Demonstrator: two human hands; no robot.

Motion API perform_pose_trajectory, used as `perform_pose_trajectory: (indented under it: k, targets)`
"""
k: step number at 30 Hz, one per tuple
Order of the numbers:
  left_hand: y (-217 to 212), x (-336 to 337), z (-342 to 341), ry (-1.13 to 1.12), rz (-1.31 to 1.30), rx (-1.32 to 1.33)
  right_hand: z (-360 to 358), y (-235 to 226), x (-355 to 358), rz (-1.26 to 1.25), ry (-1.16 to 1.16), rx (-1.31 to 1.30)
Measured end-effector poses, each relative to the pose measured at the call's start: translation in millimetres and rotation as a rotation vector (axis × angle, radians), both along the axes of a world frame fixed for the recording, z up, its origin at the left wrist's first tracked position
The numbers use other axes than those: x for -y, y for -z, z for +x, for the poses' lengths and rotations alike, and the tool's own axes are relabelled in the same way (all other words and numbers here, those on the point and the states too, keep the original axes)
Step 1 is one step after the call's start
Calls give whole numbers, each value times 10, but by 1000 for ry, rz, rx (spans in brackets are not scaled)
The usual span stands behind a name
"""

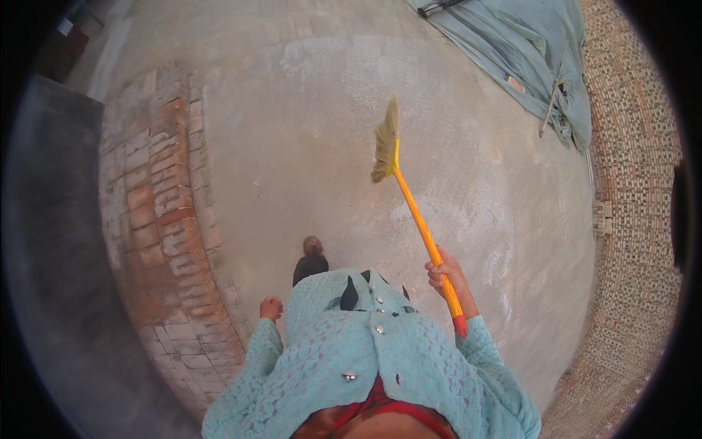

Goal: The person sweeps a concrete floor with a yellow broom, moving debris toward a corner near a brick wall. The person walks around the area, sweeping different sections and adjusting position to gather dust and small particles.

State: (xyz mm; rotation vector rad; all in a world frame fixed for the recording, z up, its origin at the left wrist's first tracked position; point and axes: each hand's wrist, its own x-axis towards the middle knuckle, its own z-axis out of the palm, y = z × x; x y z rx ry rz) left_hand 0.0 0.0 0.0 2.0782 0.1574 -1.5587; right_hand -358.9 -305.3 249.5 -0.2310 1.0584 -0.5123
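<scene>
Right hand (446,272): wrapped round a long orange-handled, tan-bristled broom (418,216)
Left hand (271,307): kinda curled up, beside turquoise knit cardigan (325,336)

From far away, I look at what seems to be an outdoor yard. The ground is wide concrete (292,146), with a strip of bricks (170,197) at left, a small-patterned wall (640,146) at right, and a blue-green tarp (523,47) near this wall.

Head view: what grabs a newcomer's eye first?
Likely the orange-handled broom, slanting just right of centre in the person's right grip. Next, the turquoise knitted cardigan filling the lower middle. Then the crumpled blue-grey sheet at the upper right.
</scene>
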Motion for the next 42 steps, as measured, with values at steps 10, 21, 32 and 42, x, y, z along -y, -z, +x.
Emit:
perform_pose_trajectory:
  k: [10, 21, 32, 42]
  targets:
    - [-321, 1389, 206, 16, -153, 94, -877, 578, 1011, 189, 374, -54]
    - [-889, 1550, -665, -40, 19, 219, 194, 1378, 2483, 351, -116, 252]
    - [-288, 2294, -629, -273, 49, 14, 848, 553, 3708, 190, -132, 458]
    - [-236, 3727, -44, -264, -116, 27, -148, 41, 4573, -84, 180, 32]
